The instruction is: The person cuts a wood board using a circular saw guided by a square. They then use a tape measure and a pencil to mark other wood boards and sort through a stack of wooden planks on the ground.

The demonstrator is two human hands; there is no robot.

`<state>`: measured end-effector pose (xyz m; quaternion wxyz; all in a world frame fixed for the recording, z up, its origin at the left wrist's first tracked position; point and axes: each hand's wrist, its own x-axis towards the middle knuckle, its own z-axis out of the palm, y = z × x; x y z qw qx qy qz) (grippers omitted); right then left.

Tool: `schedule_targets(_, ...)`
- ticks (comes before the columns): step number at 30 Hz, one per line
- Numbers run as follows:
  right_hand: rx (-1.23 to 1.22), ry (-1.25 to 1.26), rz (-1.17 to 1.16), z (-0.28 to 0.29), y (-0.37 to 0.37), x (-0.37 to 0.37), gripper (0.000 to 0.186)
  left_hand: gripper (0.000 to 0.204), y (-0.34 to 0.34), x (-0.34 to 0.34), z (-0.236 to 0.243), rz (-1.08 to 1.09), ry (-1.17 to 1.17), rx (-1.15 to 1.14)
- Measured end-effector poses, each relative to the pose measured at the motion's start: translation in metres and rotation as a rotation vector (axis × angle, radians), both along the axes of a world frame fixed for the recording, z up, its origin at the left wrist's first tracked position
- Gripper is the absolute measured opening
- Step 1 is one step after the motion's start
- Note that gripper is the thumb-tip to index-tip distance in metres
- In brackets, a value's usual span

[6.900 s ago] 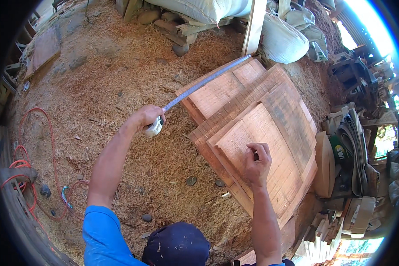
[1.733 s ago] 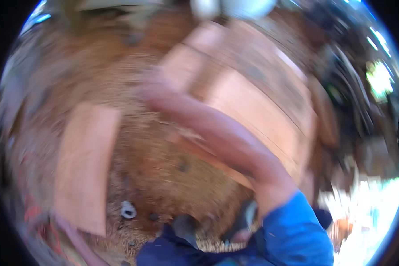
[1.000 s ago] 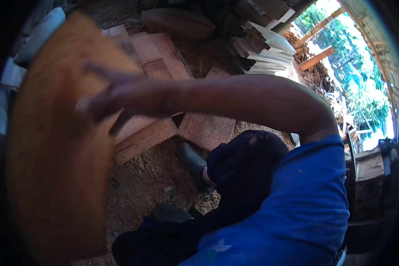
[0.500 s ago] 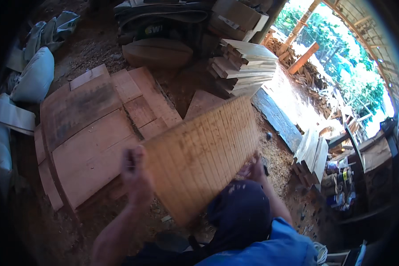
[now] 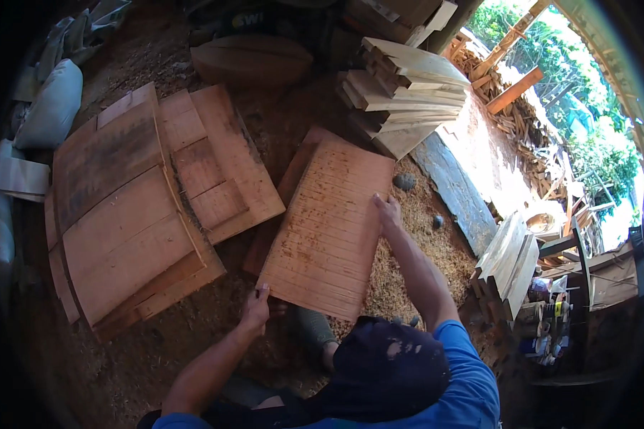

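Now held: saw-marked wooden board (image 5: 329, 229), in front of the person, between the low stack and the pale planks
Left hand (image 5: 256, 309): grip pinching the board's near left corner
Right hand (image 5: 388, 213): grip pinching its right edge, thumb on top
Underneath: reddish board (image 5: 298, 166), partly hidden; whether the two touch is unclear
Left side: low stack of boards (image 5: 125, 247) on sawdust-strewn ground (image 5: 447, 261)
Beyond: pale planks (image 5: 408, 100), piled beside a dark slab (image 5: 454, 189)
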<state>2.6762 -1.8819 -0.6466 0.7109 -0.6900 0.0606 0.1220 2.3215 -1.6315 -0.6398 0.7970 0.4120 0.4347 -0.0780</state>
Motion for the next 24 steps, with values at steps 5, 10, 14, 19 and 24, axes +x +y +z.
schedule_targets(5, 0.126, -0.163, -0.112, -0.059, 0.024, 0.020, 0.040, 0.049, 0.013, 0.033, -0.042, 0.123, -0.021, 0.343)
schedule_targets(10, -0.017, -0.089, -0.109, -0.042, 0.025, 0.041, 0.035, 0.061, 0.024, 0.058, -0.029, -0.222, 0.082, 1.074)
schedule_targets(14, -0.605, -0.163, -0.006, -0.019, 0.029, 0.001, 0.026, 0.061, 0.035, 0.070, -0.033, -0.400, 0.028, 1.368)
schedule_targets(19, -0.195, 0.107, 0.055, -0.033, 0.007, -0.095, 0.058, 0.063, 0.049, 0.082, -0.040, -0.413, 0.110, 1.295)
schedule_targets(24, -0.564, -0.264, -0.128, -0.070, 0.045, -0.134, 0.074, 0.067, 0.031, 0.097, -0.043, -0.448, 0.124, 1.172)
